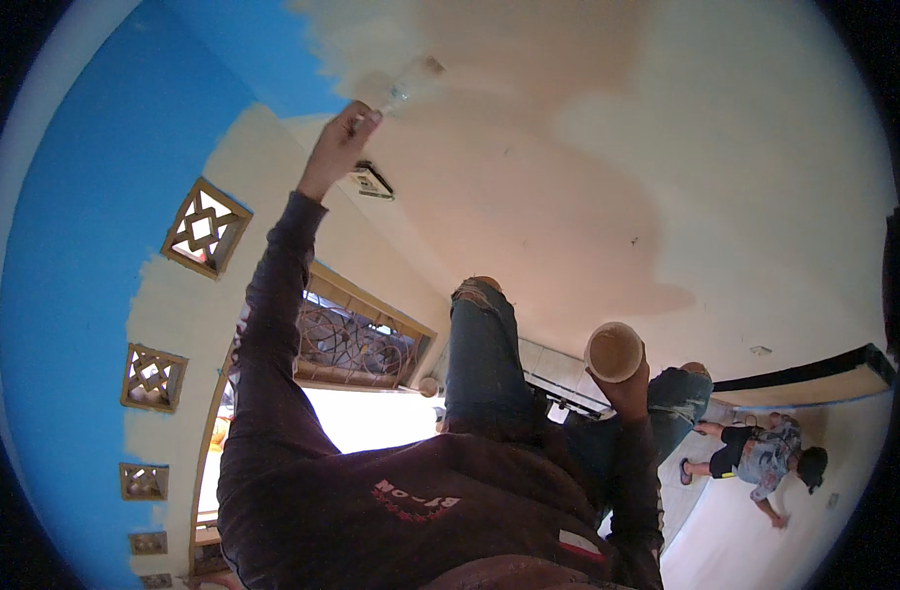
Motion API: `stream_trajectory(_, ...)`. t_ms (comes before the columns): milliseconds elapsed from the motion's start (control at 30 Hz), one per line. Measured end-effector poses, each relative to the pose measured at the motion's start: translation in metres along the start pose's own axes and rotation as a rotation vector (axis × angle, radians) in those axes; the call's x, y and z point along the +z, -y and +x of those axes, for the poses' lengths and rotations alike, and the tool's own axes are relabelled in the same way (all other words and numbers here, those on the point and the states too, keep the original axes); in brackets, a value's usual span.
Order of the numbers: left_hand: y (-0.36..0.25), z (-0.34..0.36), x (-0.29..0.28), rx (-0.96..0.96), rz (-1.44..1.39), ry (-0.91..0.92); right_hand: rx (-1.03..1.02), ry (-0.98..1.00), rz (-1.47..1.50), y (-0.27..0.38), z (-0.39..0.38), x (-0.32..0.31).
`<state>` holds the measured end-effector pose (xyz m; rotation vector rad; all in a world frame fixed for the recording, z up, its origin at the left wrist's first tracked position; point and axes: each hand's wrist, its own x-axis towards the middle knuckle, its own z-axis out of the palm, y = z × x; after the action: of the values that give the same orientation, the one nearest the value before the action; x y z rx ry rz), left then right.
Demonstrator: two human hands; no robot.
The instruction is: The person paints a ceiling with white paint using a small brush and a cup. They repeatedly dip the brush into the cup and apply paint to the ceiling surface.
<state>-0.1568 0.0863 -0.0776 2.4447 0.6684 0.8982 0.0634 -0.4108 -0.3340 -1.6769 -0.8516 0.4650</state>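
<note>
My left hand (342, 143) is raised at the top, its fingers closed round the handle of a paintbrush (401, 93). The bristles are against or very near the beige wall (529, 157), by a ragged edge of blue paint (298, 64); motion blurs the brush somewhat. My right hand (627, 391), lower and nearer my body, grips a round cup (614, 352) from below and its right side. Beige paint shows inside its rim. Most of the right fingers are hidden behind the cup.
A wall fixture (373, 181) sits below my left hand. Lattice vent blocks (206, 228) run down the left wall, beside a grilled window (357, 334). My bent knees (484, 324) are in front of me. At lower right another person (765, 452) touches a pale wall.
</note>
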Motion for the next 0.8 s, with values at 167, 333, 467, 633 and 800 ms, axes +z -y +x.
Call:
stream_trajectory(167,-0.064,-0.071,0.074,0.15,-0.186,0.244,0.006,-0.04,-0.033,-0.005,0.001,-0.001)
stream_trajectory(333,-0.137,-0.136,0.148,-0.119,-0.319,0.463,-0.034,-0.067,-0.079,-0.021,0.001,-0.003)
stream_trajectory(467,-0.138,-0.164,0.188,-0.13,-0.444,0.377,-0.049,-0.1,-0.157,-0.011,0.007,-0.002)
stream_trajectory(633,-0.161,-0.158,0.188,-0.176,-0.427,0.418,0.021,-0.139,-0.103,-0.012,0.0,-0.003)
stream_trajectory(800,-0.187,-0.142,0.177,-0.073,-0.23,0.54,-0.01,-0.149,-0.077,-0.01,0.006,-0.004)
